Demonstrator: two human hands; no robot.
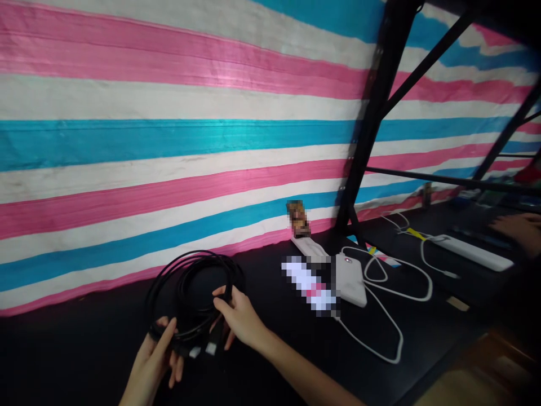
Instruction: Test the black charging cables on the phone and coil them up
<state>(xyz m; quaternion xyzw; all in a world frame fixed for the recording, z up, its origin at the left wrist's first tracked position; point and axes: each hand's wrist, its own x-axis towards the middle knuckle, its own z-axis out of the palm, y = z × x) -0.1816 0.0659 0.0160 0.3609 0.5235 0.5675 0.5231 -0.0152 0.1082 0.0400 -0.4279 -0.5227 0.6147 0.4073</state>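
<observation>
A black cable (186, 265) lies in loose loops between my two hands, held a little over the dark table. My left hand (157, 351) grips the lower left side of the coil, thumb on top. On the right side, my right hand (236, 316) pinches the loops between thumb and fingers. Two plugs with pale metal ends hang at the bottom of the coil: one plug (211, 347) just under my right hand, the other (194, 352) nearer my left fingers.
A blurred-out phone (310, 285) lies right of my hands, beside a white power bank (350, 279) with a white cable (399, 338). Farther right are a white power strip (475, 252) and another person's hand (518, 231). A black metal frame (372, 118) stands before the striped sheet (169, 129).
</observation>
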